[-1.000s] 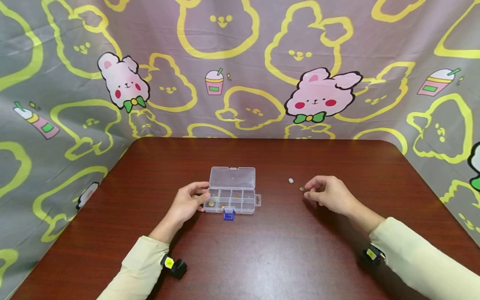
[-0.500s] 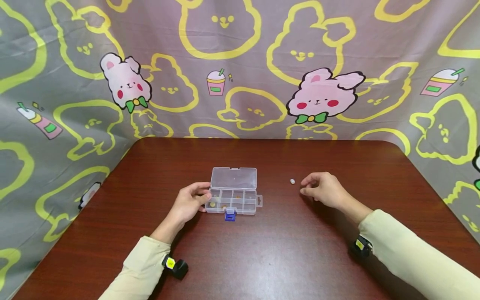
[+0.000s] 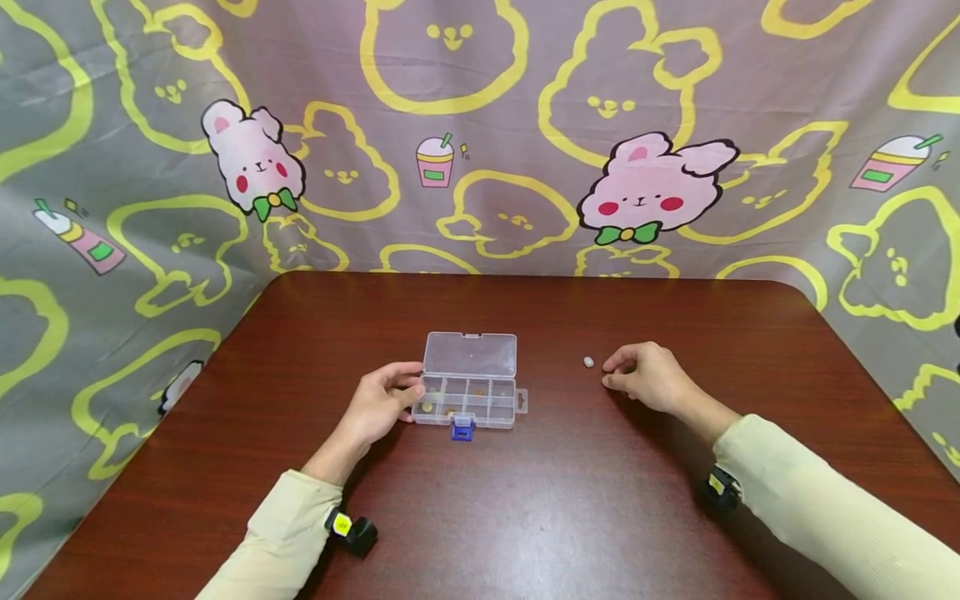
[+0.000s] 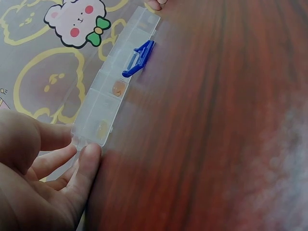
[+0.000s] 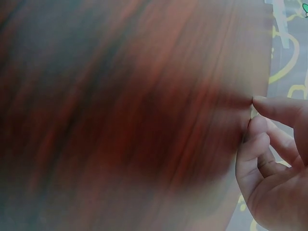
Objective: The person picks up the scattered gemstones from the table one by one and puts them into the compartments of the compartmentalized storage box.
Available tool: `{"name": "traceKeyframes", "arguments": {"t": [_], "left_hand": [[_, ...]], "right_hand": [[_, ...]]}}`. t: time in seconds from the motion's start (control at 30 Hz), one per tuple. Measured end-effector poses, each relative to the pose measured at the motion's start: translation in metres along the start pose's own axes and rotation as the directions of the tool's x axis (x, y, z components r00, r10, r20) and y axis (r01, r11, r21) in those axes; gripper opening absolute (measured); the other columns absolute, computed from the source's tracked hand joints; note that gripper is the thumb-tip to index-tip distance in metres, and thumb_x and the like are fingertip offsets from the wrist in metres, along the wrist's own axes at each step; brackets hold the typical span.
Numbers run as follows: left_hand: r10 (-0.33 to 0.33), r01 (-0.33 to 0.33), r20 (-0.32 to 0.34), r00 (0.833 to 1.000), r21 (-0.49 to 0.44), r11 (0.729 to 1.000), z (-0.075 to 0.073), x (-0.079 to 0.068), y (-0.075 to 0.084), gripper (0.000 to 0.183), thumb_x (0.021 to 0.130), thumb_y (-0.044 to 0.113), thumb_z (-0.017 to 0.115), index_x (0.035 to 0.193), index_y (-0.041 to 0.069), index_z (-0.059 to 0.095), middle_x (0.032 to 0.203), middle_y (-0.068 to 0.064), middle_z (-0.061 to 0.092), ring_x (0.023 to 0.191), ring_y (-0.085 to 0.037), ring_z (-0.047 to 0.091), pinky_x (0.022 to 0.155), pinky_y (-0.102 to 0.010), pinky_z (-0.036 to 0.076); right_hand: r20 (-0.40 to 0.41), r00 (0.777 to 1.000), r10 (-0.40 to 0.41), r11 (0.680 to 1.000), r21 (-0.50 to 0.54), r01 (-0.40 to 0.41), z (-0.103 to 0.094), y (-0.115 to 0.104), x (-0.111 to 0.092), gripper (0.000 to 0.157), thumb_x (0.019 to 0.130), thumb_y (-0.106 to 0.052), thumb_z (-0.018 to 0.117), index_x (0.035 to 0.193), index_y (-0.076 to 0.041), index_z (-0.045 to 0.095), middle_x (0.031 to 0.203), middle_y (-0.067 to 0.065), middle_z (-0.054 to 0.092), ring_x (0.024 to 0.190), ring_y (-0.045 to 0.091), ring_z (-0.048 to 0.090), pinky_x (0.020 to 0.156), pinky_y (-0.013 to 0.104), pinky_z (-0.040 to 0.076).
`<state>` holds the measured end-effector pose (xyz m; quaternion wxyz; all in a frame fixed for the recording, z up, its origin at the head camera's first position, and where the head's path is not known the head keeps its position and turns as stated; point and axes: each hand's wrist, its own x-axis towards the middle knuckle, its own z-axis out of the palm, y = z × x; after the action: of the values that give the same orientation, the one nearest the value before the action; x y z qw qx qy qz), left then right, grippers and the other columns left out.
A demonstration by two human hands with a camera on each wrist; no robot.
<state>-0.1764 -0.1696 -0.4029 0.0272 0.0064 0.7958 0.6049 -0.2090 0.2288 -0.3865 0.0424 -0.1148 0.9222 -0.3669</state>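
Observation:
On the table stands a clear plastic compartment box (image 3: 504, 402) with its lid (image 3: 471, 355) tipped back and a blue latch (image 3: 462, 429) hanging at the front. My left hand (image 3: 378, 404) grips its left end, fingers behind and thumb at the front corner. A yellowish bead (image 4: 102, 127) and an orange bead (image 4: 118, 88) show through the front compartments. To the right, my right hand (image 3: 648, 377) lowers thumb and fingertips (image 5: 260, 102) close together at the tabletop. The small brownish bead there is hidden; I cannot tell if it is pinched. A white bead (image 3: 588, 362) lies just left of those fingers.
The dark red-brown table (image 3: 480, 525) reaches back to a curtain (image 3: 510, 100) printed with rabbits and drink cups, which also rises on both sides. A clear hanging tab (image 3: 522, 401) sticks out from the box's right end.
My right hand has shifted slightly left, and its fingertips now cover the spot where the brownish bead lay. The left hand keeps its grip on the box. The whole view has drifted slightly.

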Motion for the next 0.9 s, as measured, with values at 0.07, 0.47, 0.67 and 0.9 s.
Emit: {"name": "traceKeyframes", "arguments": {"t": [0.07,0.47,0.67,0.9], "left_hand": [[-0.002,0.002,0.0,1.0,-0.001,1.0,-0.0001,-0.0001,0.0005,0.036,0.095,-0.003,0.064,0.13,-0.007,0.06,0.111,-0.024,0.066,0.075,-0.013,0.063,0.055,-0.026,0.055],[-0.001,0.001,-0.003,1.0,-0.008,1.0,-0.0007,-0.0008,-0.0006,0.036,0.094,-0.004,0.064,0.129,-0.008,0.06,0.111,-0.025,0.065,0.074,-0.013,0.062,0.055,-0.026,0.055],[-0.006,0.006,-0.006,1.0,-0.007,1.0,-0.0003,-0.0006,-0.0008,0.036,0.094,-0.004,0.064,0.129,-0.008,0.06,0.11,-0.024,0.066,0.073,-0.013,0.062,0.054,-0.026,0.055],[-0.002,0.002,-0.003,1.0,-0.005,1.0,0.0,-0.0002,0.0002,0.036,0.094,-0.003,0.064,0.129,-0.007,0.06,0.111,-0.024,0.066,0.074,-0.013,0.062,0.055,-0.026,0.055]], "right_hand": [[0.001,1.0,0.0,1.0,-0.001,0.0,-0.0004,-0.0002,-0.0002,0.01,0.086,-0.005,0.075,0.094,0.0,0.072,0.069,0.001,0.062,0.056,0.016,0.056,0.05,0.029,0.047],[0.008,1.0,-0.017,1.0,-0.019,0.018,-0.0008,-0.0004,-0.0031,0.005,0.087,-0.003,0.073,0.092,-0.002,0.074,0.068,0.0,0.061,0.057,0.015,0.056,0.05,0.028,0.047],[0.004,1.0,-0.022,1.0,-0.02,0.022,-0.0007,0.0,-0.0049,0.004,0.087,-0.004,0.074,0.09,-0.003,0.073,0.067,0.0,0.063,0.056,0.015,0.057,0.05,0.028,0.048],[0.003,1.0,-0.02,1.0,-0.017,0.02,-0.0016,0.0007,-0.0067,0.004,0.087,-0.005,0.074,0.09,-0.003,0.073,0.07,0.0,0.064,0.057,0.015,0.057,0.051,0.028,0.049]]}}
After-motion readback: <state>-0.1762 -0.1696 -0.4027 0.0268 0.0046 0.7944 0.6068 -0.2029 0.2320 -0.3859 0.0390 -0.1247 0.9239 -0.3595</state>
